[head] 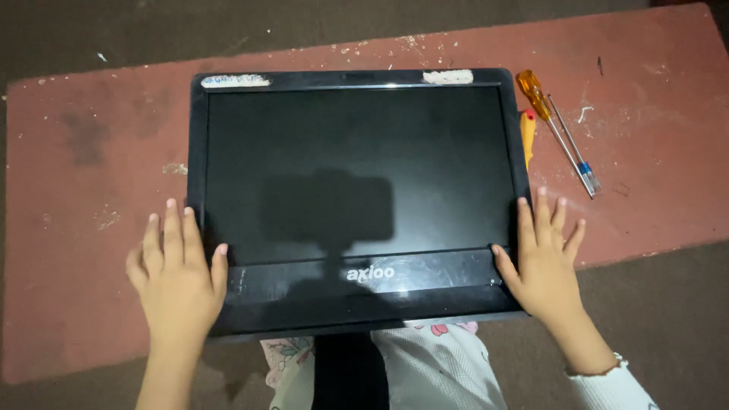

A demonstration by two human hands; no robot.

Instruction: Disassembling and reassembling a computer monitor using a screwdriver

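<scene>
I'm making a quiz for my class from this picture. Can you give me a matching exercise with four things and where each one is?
Things:
1. left hand
2. right hand
3. orange-handled screwdriver
4. white tape strip

Places:
A. on the monitor's top edge
B. on the monitor's lower right corner
C. on the red mat, right of the monitor
D. on the monitor's lower left corner

Pairs: 1-D, 2-B, 3-C, 4-A

The monitor lies flat on the red mat.

— What is seen of screens and labels?
— A black rectangular screen [357, 171], dark, is laid flat on the reddish counter [645, 114]; two whitish labels [447, 76] are stuck along its top edge.
</scene>
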